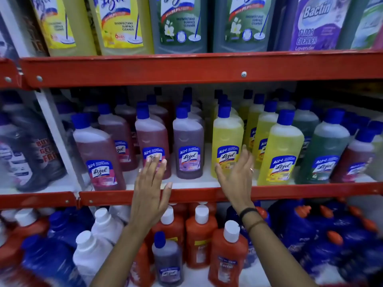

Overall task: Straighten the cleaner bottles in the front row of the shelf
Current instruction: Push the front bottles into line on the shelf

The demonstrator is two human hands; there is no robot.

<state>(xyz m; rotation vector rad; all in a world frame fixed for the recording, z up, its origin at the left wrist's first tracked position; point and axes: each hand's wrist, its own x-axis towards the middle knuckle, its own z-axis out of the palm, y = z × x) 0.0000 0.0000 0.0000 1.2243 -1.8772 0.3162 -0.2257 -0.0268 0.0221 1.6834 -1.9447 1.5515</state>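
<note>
The middle shelf (pixel 207 194) carries a front row of blue-capped cleaner bottles. From the left stand a pink bottle (pixel 97 154), a second pink bottle (pixel 152 139), a purple bottle (pixel 189 146), a yellow bottle (pixel 227 139), another yellow bottle (pixel 279 152) and a green bottle (pixel 325 152). My left hand (pixel 150 191) is spread open in front of the second pink bottle, fingertips over its label. My right hand (pixel 236 177) is open too, its fingers against the lower right side of the first yellow bottle. Neither hand grips anything.
A red shelf beam (pixel 186 67) above carries large yellow, green and lavender cleaner bottles. Below, the bottom shelf is crowded with orange bottles (pixel 200 237), white bottles (pixel 91 251) and dark blue bottles (pixel 323 235). A white upright post (pixel 56 139) borders the left side.
</note>
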